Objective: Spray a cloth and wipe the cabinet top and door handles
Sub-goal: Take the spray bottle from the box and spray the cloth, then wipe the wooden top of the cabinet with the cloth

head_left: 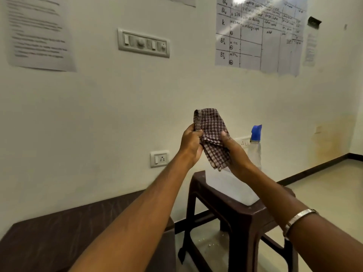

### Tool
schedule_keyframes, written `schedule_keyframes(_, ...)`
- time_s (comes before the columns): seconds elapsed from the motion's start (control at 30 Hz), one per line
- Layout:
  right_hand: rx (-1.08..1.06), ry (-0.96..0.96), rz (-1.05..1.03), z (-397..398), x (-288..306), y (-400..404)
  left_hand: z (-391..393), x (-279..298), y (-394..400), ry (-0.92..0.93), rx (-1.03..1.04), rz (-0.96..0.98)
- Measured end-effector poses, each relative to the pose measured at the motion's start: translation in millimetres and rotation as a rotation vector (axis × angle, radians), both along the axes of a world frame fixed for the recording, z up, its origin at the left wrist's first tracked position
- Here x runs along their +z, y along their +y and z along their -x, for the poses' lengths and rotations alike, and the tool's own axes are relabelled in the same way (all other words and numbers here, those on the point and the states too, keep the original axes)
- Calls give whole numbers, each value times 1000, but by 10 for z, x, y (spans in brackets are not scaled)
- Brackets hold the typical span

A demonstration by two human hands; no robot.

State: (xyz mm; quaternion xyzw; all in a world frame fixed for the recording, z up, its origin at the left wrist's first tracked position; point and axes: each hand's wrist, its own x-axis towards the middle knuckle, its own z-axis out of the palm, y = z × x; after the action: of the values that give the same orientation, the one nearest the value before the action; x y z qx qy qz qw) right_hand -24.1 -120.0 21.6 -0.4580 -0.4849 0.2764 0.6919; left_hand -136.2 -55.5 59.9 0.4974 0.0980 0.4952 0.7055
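A brown-and-white checked cloth (213, 134), folded, is held up in front of the wall by both hands. My left hand (191, 145) grips its left edge with the thumb on the fabric. My right hand (234, 152) grips the right side from behind. A clear spray bottle with a blue nozzle (255, 146) stands on the dark brown plastic stool (241, 211), just right of my right hand. The dark wooden cabinet top (59, 232) lies at the lower left, below my left forearm. No door handles are in view.
A wall socket (159, 158) sits left of the stool, a switch panel (143, 43) higher up. Papers and a hand-drawn chart (259, 34) hang on the wall. Crumbs lie on the light floor (322, 181) under the stool.
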Motion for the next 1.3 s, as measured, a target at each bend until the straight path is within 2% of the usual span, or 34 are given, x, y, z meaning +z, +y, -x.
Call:
schedule_keyframes(0.2,415,412,-155,457,-68,68,378,-79,21,29,-13,58)
schedule_keyframes(0.33,459,447,-151,740,-253,331,616,-216,211,110,138,134)
schedule_keyframes(0.4,414,441,-161,908,-337,451,757,-305,263,242,293,78)
schedule_keyframes(0.53,381,505,-131,1176,-518,647,1111,-589,468,670,757,-211)
schedule_keyframes(0.7,252,442,1,1330,-883,982,1589,-1209,730,1040,957,-487)
schedule_keyframes(0.77,195,361,57,1334,-1084,1178,1803,-1541,815,1171,979,-552)
schedule_keyframes(1.07,-92,-311,268,1263,-1838,1903,2442,-2847,1142,1489,1078,-609)
schedule_keyframes(1.17,-137,-499,312,1194,-2007,2229,2573,-3131,1217,1552,1087,-603)
schedule_keyframes(1.3,-230,-786,337,1099,-2189,2807,2674,-3380,1317,1531,1097,-579)
